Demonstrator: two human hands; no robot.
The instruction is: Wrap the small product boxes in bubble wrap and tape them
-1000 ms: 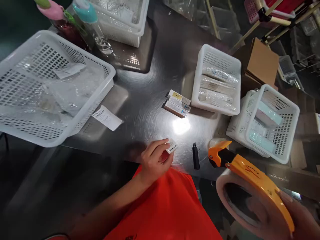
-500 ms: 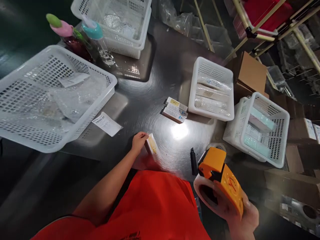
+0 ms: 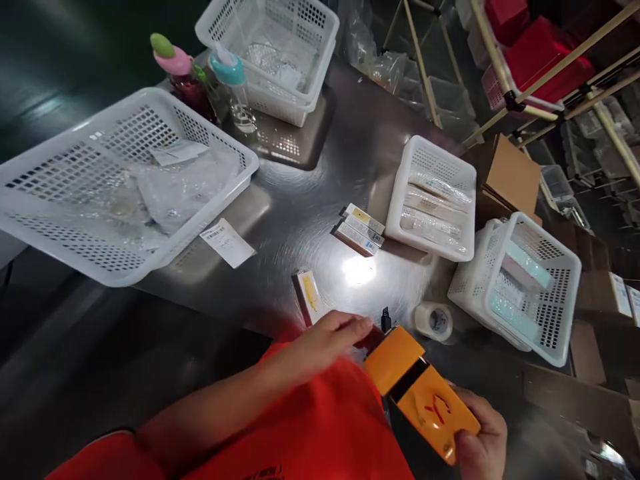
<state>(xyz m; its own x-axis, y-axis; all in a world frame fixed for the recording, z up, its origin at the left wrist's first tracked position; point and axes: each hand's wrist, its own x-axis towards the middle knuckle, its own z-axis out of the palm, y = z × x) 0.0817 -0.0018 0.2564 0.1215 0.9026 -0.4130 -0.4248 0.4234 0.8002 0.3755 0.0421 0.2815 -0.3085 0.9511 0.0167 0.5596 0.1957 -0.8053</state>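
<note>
My right hand [image 3: 483, 430] is wrapped round the orange tape dispenser [image 3: 425, 393] at the lower right. At the dispenser's front end is my left hand [image 3: 345, 332], its fingers closed together; what they hold, if anything, is hidden. A small white box with a yellow print [image 3: 311, 295] lies on the metal table [image 3: 280, 220] just beyond that hand. Behind the dispenser a black marker-like item [image 3: 385, 320] shows partly. Further back, several slim boxes [image 3: 359, 230] lie side by side. A clear tape roll [image 3: 434, 322] rests right of the black item.
At the left a large white basket [image 3: 200, 233] holds clear plastic bags, with a paper label [image 3: 228, 243] beside it. Two bottles [image 3: 235, 87] stand near another basket [image 3: 305, 110]. Two more baskets, one with wrapped packs [image 3: 433, 207], and a cardboard box [image 3: 513, 173] are at the right.
My left hand has let go of the yellow-printed box and moved right to the dispenser's front. The dispenser has turned and shifted left in my right hand. The camera view has shifted.
</note>
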